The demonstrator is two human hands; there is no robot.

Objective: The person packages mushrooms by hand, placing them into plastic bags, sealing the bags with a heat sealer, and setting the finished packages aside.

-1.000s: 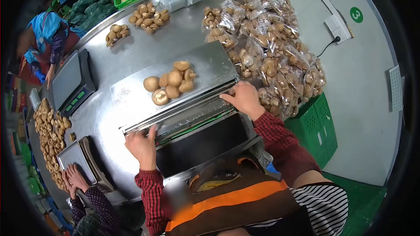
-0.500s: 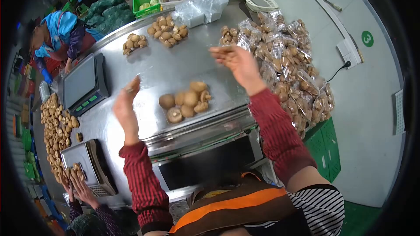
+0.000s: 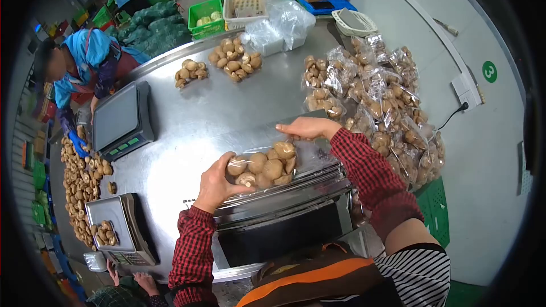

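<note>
A small heap of brown mushrooms (image 3: 264, 167) lies on the steel top of a wrapping machine (image 3: 284, 207), with clear film (image 3: 310, 150) drawn over it. My left hand (image 3: 215, 185) cups the left side of the heap, thumb pressed on the film. On the far right side of the heap, my right hand (image 3: 304, 129) pinches the film's edge. Both sleeves are red plaid.
A big pile of bagged mushrooms (image 3: 378, 99) fills the table's right side. Loose mushroom heaps (image 3: 234, 59) lie at the back. Two scales (image 3: 120, 119) (image 3: 116, 230) stand at the left beside spread mushrooms (image 3: 79, 185). A person in blue (image 3: 79, 62) works at the far left; another's hands (image 3: 133, 281) are near the lower scale.
My hands came down from mid-air onto the mushroom heap, pulling film over it. A second ago they were pressing on the machine's front bar.
</note>
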